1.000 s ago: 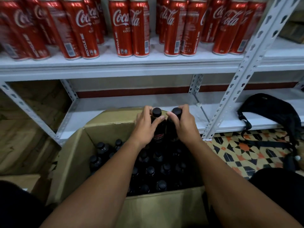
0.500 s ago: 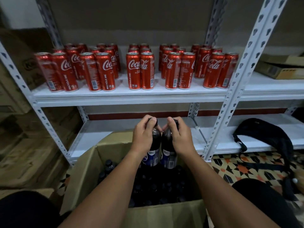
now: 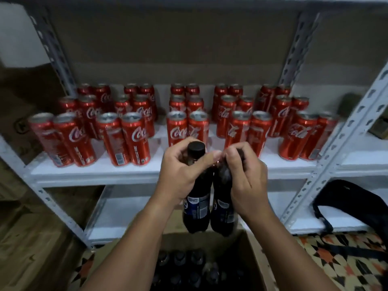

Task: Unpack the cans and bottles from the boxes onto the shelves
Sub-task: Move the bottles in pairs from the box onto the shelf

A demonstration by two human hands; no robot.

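While each hand grips one, the left hand (image 3: 182, 171) and right hand (image 3: 246, 180) hold two dark plastic cola bottles (image 3: 197, 203) side by side above the open cardboard box (image 3: 255, 256); the right bottle's cap is hidden by fingers.

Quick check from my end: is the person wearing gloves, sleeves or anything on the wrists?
No. The left hand and right hand are bare, with no gloves, rings, watch or bands visible. Both forearms are uncovered as far as the frame shows; no sleeve edge appears.
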